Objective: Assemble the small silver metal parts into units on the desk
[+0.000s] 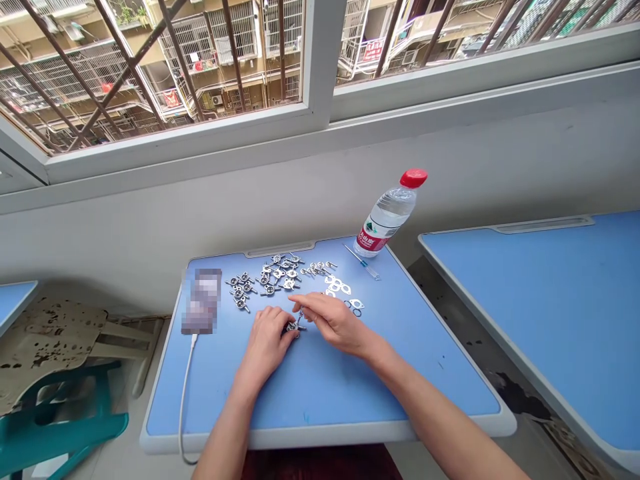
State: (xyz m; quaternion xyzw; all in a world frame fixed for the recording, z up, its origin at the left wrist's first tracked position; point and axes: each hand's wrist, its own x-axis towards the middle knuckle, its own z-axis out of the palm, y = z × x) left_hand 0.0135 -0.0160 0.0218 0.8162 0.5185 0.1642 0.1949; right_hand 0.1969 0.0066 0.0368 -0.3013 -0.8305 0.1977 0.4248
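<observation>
Near the middle of the blue desk, my left hand is closed on a small metal fitting resting on the surface. My right hand is pinched just above it, around a slim metal piece that stands up from the fitting; its exact kind is too small to make out. Beyond my hands lie several similar round-bodied metal fittings with stems, and a second cluster of fittings sits to the left. Small metal pieces with stems, flat eyelet-shaped plates and dark rings lie farther right.
A water bottle with a red cap stands at the back right, beside a pen. On the left lies a blurred phone with a white cable. Another blue desk is to the right, a teal stool lower left.
</observation>
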